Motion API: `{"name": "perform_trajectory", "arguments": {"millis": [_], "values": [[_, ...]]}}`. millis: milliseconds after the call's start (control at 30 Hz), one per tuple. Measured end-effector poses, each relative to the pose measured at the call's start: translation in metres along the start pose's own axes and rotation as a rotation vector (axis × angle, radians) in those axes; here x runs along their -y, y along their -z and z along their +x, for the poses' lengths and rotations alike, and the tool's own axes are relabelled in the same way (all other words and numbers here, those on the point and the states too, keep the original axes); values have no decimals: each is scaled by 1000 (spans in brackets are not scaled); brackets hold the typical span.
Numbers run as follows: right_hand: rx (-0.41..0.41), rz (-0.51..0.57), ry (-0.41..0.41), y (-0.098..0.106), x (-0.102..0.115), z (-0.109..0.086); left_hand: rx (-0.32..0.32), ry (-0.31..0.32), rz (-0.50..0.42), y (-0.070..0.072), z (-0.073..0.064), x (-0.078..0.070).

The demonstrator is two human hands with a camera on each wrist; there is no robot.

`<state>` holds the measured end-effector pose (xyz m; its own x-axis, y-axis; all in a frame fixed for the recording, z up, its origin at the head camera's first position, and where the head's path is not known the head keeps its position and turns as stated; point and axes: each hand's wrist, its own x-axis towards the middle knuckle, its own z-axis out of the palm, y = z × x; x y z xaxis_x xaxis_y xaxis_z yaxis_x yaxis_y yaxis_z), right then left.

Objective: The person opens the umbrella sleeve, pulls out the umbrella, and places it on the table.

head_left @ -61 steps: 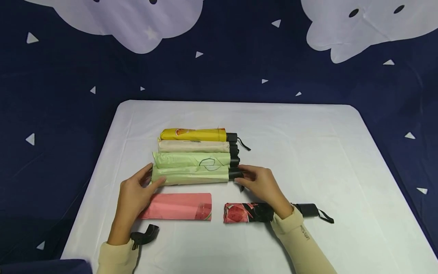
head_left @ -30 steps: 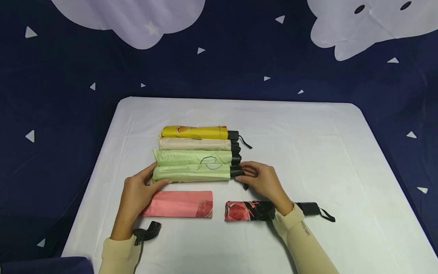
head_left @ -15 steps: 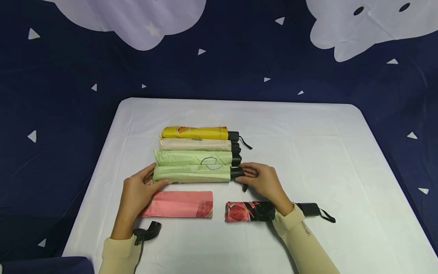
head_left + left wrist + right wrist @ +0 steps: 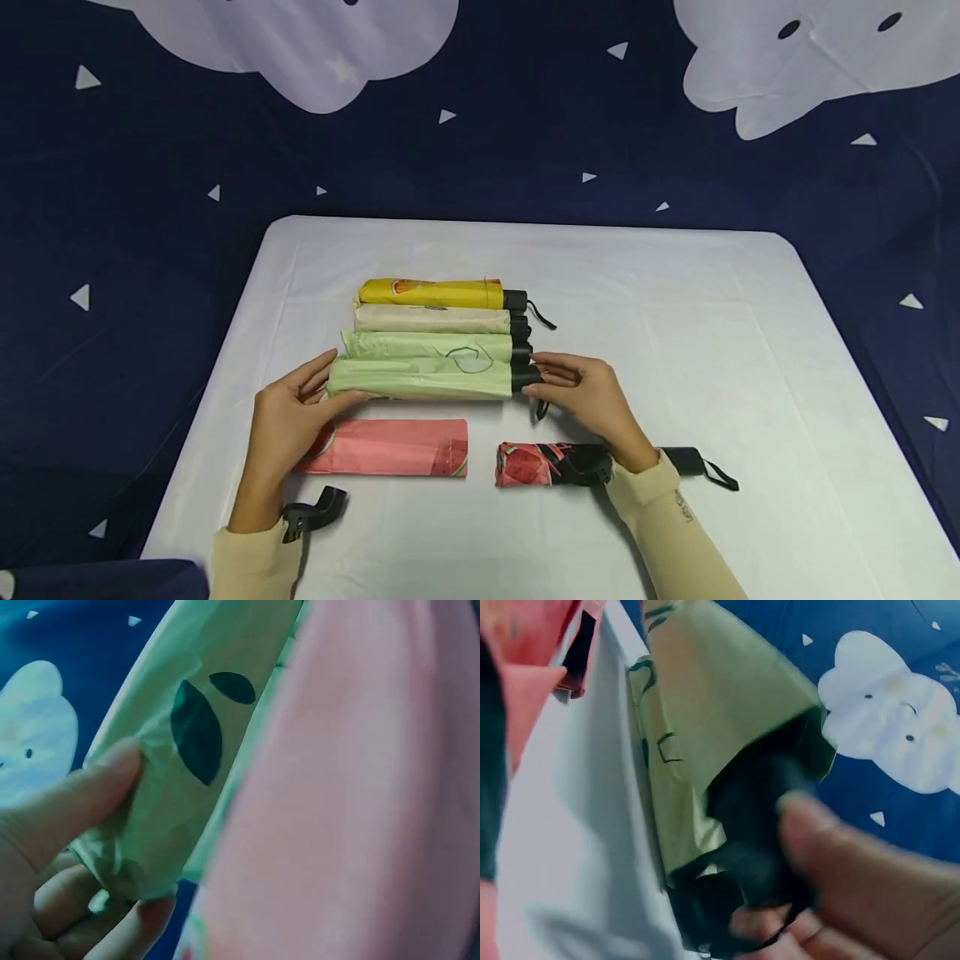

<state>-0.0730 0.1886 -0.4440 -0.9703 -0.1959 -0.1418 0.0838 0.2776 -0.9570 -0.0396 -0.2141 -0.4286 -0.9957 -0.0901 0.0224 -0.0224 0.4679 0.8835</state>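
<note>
A row of folded umbrellas lies across the white table. The nearest, a light green umbrella [image 4: 420,379] with dark leaf prints, is held at both ends. My left hand [image 4: 288,412] pinches its cloth end, thumb on one side and fingers on the other. My right hand [image 4: 588,392] grips its black handle [image 4: 757,810], from which a strap hangs. Close behind it is a second green umbrella [image 4: 427,344], then a cream umbrella [image 4: 431,318] and a yellow umbrella [image 4: 431,292] with a black handle and strap.
Nearer the front, a flat pink piece [image 4: 397,447] with a watermelon print lies partly behind the left hand. A red and black folded umbrella [image 4: 525,464] lies under the right forearm. Dark blue cloth with clouds surrounds the white table [image 4: 712,333].
The nearest green umbrella looks slightly larger and its cloth end has shifted left, as if raised a little. My left hand has moved left with it, and my right hand slightly right.
</note>
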Motion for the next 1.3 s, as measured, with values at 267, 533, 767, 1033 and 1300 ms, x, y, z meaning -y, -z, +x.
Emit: {"name": "perform_trajectory", "arguments": {"millis": [267,533,767,1033,1300], "values": [[-24,273,89,22,26,-16,97,-74,-342,-2,7,-19],[-10,251,219,45,55,-50,292,-214,-575,-3,8,-42],[30,147,269,53,56,-70,447,-285,-576,-7,4,-54],[64,180,296,49,44,-75,441,-255,-519,-5,-5,-47],[68,224,295,46,41,-72,444,-256,-535,-4,-5,-44]]}}
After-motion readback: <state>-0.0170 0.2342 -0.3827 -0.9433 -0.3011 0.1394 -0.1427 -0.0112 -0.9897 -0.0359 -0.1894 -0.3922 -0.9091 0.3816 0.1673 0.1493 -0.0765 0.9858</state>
